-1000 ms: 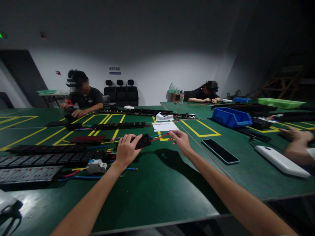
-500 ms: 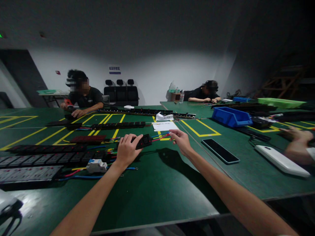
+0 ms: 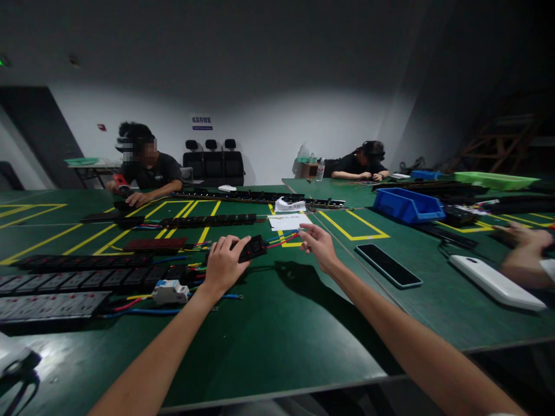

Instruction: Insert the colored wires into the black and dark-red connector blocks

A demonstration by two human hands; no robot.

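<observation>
- The black socket block (image 3: 256, 247) is in the left hand (image 3: 223, 263), whose grip is closed around it, fingers over the top and thumb along the near side.
- It sits in front of the person, over the green surface (image 3: 260, 346), short of the white sheet (image 3: 289, 222); whether it rests there or is raised, I cannot tell.
- The bare end is dark and box-like, with a square socket outline on its upper face and a small reddish mark nearer the thumb.
- The rest lies under the hand, so its full length cannot be made out.
- From the right-hand end of the block come thin leads: a blue wire (image 3: 281, 236) above and a red wire (image 3: 284, 243) below, drawing together as they run towards the right hand (image 3: 319, 248).
- The right hand's thumb and forefinger are at the wire tips, its other fingers curled; whether that grip pinches the tips or only touches them is too small to tell.
- Left of the left hand lie longer socket strips (image 3: 56, 306) and a white block (image 3: 170, 292) with a blue part, among coloured wires.
- Right of the right hand lies a dark-screened phone (image 3: 388, 265).
</observation>
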